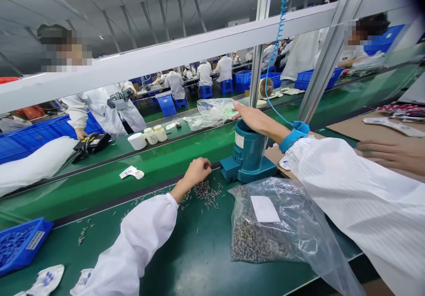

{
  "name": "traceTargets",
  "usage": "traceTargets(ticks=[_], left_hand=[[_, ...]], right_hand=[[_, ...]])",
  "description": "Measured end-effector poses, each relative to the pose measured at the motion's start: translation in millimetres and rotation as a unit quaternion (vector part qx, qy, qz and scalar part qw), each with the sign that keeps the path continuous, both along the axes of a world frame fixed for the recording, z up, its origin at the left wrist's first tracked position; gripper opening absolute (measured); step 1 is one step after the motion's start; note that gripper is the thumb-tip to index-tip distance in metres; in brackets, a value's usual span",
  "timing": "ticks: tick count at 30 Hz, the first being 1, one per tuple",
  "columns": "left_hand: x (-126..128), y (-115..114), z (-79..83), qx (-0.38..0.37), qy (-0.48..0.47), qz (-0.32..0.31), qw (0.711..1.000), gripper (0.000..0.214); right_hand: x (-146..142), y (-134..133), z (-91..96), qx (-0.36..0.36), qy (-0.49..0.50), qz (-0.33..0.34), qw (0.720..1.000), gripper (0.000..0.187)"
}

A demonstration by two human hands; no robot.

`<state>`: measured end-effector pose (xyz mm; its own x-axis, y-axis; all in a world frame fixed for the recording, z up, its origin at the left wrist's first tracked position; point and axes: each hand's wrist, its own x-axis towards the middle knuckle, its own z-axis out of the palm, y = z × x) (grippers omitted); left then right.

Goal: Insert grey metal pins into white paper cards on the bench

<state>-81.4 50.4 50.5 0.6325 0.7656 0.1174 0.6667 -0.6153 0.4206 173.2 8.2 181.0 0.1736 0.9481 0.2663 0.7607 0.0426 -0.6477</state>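
Grey metal fasteners (pixel 206 192), loose, lie scattered on the green bench mat (pixel 186 260) just below the left hand (pixel 197 172), its fingers (pixel 206 165) curled inward; whether they grasp anything cannot be told. Teal canister on a base (pixel 247 149), just right of those fingers, sits under the right hand (pixel 252 118), its fingers (pixel 237 110) extended and released across the rim. Clear plastic bag (pixel 268 225), white-labelled, filled with similar parts, lies below the right fingers. Blue wrist strap (pixel 294 136) with coiled cord (pixel 280 25) sits behind them. Blue tray (pixel 20 243) lies well left of the left fingers.
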Motion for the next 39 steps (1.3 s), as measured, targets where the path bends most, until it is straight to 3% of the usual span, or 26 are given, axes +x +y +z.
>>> traceTargets(ticks=[4,8,11,13,17,19,22,26,29,31,39], left_hand=[[17.4,11.8,51.1,0.036,-0.135,-0.02,0.99,0.021],[71.1,24.8,100.6,0.051,-0.229,-0.07,0.969,0.024],[119.9,30.6,117.5,0.032,-0.274,-0.145,0.95,0.018],[144.2,30.1,119.6,0.04,-0.236,-0.167,0.956,0.019],[156.6,19.4,118.6,0.098,-0.168,-0.145,0.97,0.018],[145.4,12.1,118.3,0.11,-0.168,-0.143,0.969,0.012],[115.3,2.2,109.7,0.11,-0.21,-0.122,0.964,0.019],[76.5,-9.2,70.3,0.049,-0.272,-0.03,0.961,0.016],[66.1,-18.0,34.9,0.007,-0.275,-0.026,0.961,0.011],[68.5,-23.1,20.0,-0.019,-0.285,-0.04,0.957,0.013],[85.0,-24.9,15.8,-0.051,-0.344,-0.048,0.936,0.021]], right_hand=[[0.3,-0.3,-0.8,0.004,0.014,-0.008,1.0,0.084],[4.0,2.1,-6.0,0.02,0.034,-0.01,0.999,0.091],[8.0,6.8,-10.3,0.063,0.052,-0.028,0.996,0.094],[9.4,9.1,-11.5,0.081,0.061,-0.045,0.994,0.094],[7.6,7.4,-9.6,0.076,0.049,-0.053,0.995,0.087],[5.5,4.2,-7.7,0.074,0.037,-0.046,0.995,0.086],[3.3,0.1,-5.7,0.081,0.023,-0.034,0.996,0.085],[2.9,0.0,-4.4,0.047,-0.001,-0.021,0.999,0.082],[2.4,1.0,-3.4,0.027,-0.012,-0.009,1.0,0.08],[1.2,0.9,-2.3,0.024,-0.013,-0.003,1.0,0.08],[-0.1,-0.5,-1.5,0.053,0.064,-0.027,0.996,0.078]])
